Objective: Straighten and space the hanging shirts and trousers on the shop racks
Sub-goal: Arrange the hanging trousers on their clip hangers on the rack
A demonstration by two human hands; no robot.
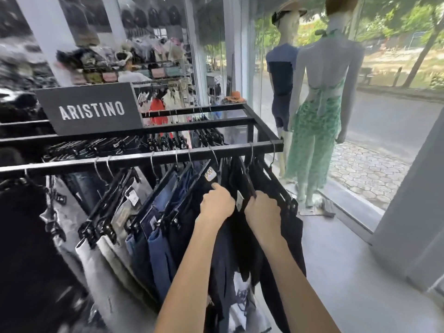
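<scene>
A dark sign [90, 109] reading ARISTINO stands tilted at the left. At the floor's [336, 260] far edge, by the glass shopfront [396, 56], stand two mannequins: one [282, 75] in navy, one [317, 131] in a green patterned halter dress. Blurred shelves [149, 68] of goods fill the back; a paved street [389, 121] lies outside

We cannot see most fingers of the left hand [217, 203] or the right hand [263, 212]: they curl out of sight into the dark trousers [230, 248], so we cannot judge their grip. The tags [210, 174] are too small to read. The clothes at the left edge [21, 236] and the back shelves [134, 56] are blurred. The top edge cuts off the near mannequin [329, 56] at the head.
</scene>
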